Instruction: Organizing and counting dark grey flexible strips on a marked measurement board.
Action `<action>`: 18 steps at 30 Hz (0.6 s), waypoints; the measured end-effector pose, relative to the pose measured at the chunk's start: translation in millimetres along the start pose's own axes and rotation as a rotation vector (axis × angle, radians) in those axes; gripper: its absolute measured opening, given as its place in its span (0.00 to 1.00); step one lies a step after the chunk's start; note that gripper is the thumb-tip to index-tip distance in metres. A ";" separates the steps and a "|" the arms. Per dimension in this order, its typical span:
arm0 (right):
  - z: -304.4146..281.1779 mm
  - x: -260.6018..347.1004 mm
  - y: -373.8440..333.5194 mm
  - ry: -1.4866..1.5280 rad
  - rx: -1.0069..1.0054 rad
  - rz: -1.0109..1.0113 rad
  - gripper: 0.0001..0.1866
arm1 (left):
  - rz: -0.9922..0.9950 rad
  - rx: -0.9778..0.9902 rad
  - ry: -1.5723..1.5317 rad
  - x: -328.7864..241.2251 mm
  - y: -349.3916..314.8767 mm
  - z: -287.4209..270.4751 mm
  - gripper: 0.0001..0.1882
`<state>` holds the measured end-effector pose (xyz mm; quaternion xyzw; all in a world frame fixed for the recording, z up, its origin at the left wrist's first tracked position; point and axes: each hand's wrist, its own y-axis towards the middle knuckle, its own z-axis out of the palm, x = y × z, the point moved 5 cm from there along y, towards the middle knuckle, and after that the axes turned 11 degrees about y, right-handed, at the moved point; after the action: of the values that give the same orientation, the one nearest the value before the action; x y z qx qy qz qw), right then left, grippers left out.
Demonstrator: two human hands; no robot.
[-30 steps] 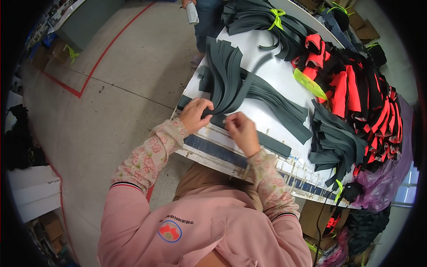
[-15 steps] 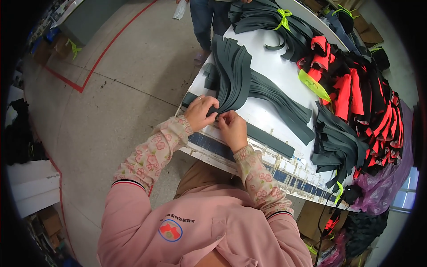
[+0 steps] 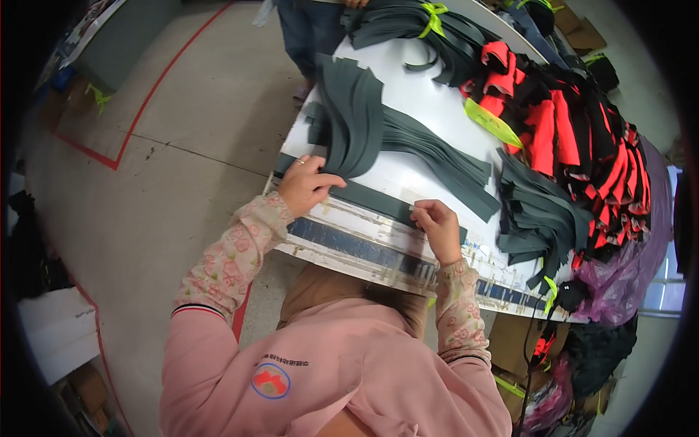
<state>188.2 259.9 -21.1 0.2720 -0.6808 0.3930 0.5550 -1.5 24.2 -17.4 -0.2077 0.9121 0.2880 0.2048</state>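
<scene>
Head view shows the left hand [image 3: 301, 189], thumb and forefinger parted, at the strip bundle [image 3: 353, 109]; the right hand [image 3: 439, 227], fingertips together, meets a flat strip [image 3: 373, 199] near the front of the table [image 3: 411, 91].

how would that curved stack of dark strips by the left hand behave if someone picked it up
The stack of dark strips would probably flop rather than stay stiff, since its strips bend in a sweeping curve. Its layers may slide or fan apart, as no tie shows around it, unlike the bundle with the yellow-green ribbon. Rolling seems unlikely, given its flat, band-like strips.
</scene>
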 end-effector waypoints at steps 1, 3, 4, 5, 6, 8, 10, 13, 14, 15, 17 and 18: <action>-15.4 -2.4 -4.6 -0.010 0.002 0.010 0.07 | 0.007 -0.006 0.029 -0.5 0.9 0.3 0.14; -35.3 -7.8 -13.3 -0.021 -0.014 0.020 0.07 | 0.021 -0.005 0.022 -0.6 1.3 1.1 0.15; -41.4 -9.8 -17.3 -0.020 -0.013 0.032 0.06 | 0.007 0.000 0.024 -1.5 1.8 0.4 0.15; -47.1 -11.6 -21.2 -0.017 -0.010 0.043 0.06 | -0.006 0.006 0.028 -2.5 2.2 0.0 0.15; -50.9 -12.2 -24.2 -0.013 -0.027 0.043 0.06 | -0.003 0.012 0.037 -2.9 2.7 -0.4 0.15; -55.1 -6.0 -27.9 -0.277 -0.089 -0.111 0.06 | 0.003 0.045 0.024 -6.2 4.3 -2.2 0.15; -53.5 -5.8 -28.9 -0.266 -0.099 -0.100 0.07 | -0.007 0.092 0.028 -4.9 3.0 -2.2 0.16; -44.7 -4.3 -30.6 -0.223 -0.118 -0.112 0.07 | -0.021 0.135 0.039 -5.7 3.7 -2.6 0.18; -43.5 -6.7 -29.0 -0.255 -0.119 -0.126 0.06 | -0.013 0.140 0.040 -7.2 4.4 -2.5 0.18; -40.1 -6.9 -27.9 -0.286 -0.118 -0.140 0.06 | -0.017 0.152 0.034 -7.5 4.1 -2.7 0.19; -36.5 -6.3 -28.0 -0.301 -0.134 -0.144 0.06 | -0.018 0.167 0.031 -8.2 4.1 -2.6 0.20; -35.7 -6.2 -27.8 -0.341 -0.148 -0.153 0.06 | -0.017 0.164 0.026 -8.3 4.2 -2.2 0.21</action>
<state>231.4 274.2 -17.9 0.3442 -0.7693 0.2466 0.4784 2.8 28.2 -9.8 -0.2017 0.9335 0.2076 0.2116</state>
